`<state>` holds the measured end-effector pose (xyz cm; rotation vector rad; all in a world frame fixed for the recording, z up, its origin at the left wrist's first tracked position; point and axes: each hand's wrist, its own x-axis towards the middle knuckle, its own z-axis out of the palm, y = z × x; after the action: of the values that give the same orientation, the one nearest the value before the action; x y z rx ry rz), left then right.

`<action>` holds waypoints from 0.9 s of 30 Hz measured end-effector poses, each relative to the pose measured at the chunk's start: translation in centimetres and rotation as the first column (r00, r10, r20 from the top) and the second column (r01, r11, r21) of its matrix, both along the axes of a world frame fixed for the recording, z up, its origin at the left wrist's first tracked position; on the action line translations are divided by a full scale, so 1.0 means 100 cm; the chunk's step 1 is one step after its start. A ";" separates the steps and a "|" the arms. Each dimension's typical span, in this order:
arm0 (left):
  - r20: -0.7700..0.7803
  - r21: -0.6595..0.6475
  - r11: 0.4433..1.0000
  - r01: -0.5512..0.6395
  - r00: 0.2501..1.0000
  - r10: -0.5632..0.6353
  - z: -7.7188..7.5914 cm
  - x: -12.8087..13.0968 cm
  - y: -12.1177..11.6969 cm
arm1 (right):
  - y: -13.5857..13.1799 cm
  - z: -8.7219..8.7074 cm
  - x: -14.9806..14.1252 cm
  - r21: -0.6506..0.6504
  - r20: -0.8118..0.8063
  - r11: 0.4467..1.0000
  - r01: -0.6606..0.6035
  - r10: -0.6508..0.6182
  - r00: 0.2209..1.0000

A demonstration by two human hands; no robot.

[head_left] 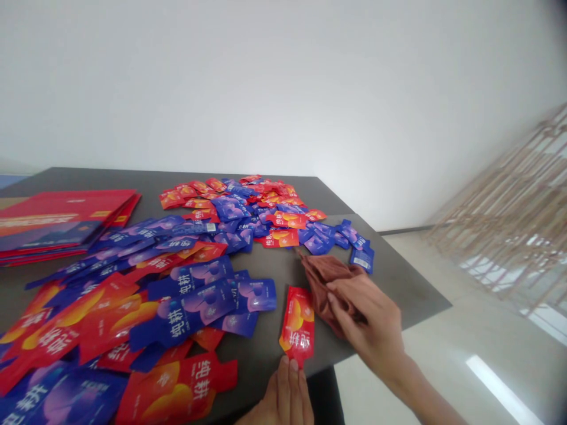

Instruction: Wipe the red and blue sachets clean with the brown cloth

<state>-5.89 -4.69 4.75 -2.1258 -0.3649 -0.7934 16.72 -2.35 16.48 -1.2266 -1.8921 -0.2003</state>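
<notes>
A single red sachet [297, 321] with orange shapes and white lettering lies face up near the table's front edge, its narrow neck toward me. My left hand [287, 394] has its fingers together on that neck, holding it down; the thumb is hidden. Just right of the sachet, my right hand [372, 316] grips a bunched brown cloth [325, 271], which rests on the table. To the left, red and purple sachets [186, 313] overlap in a large spread. A farther heap of the same sachets [266, 203] covers the table's middle and back.
Flat red printed bags [66, 221] are stacked at the left of the dark table [411, 295]. A white wall [283, 88] stands behind. The table's right edge drops to a pale floor [487, 330], with a lattice of thin wooden sticks [509, 183] at the far right.
</notes>
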 end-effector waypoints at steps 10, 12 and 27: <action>-0.165 -0.095 0.995 0.024 0.985 -0.040 0.023 -0.011 0.000 | 0.007 -0.004 -0.032 -0.363 0.340 0.913 -0.187 0.316 0.886; -0.178 -0.075 0.997 0.006 0.984 -0.019 0.023 -0.012 0.001 | 0.025 -0.004 -0.020 -0.324 0.369 0.937 -0.133 0.255 0.894; -0.168 -0.026 1.000 -0.004 0.986 0.000 0.015 -0.008 0.002 | 0.051 -0.020 0.022 -0.208 -0.185 0.976 0.064 -0.104 0.977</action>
<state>-6.74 -4.50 6.22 -2.1982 -0.2893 -0.6056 18.96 2.78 14.44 -1.4096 -1.7231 0.0666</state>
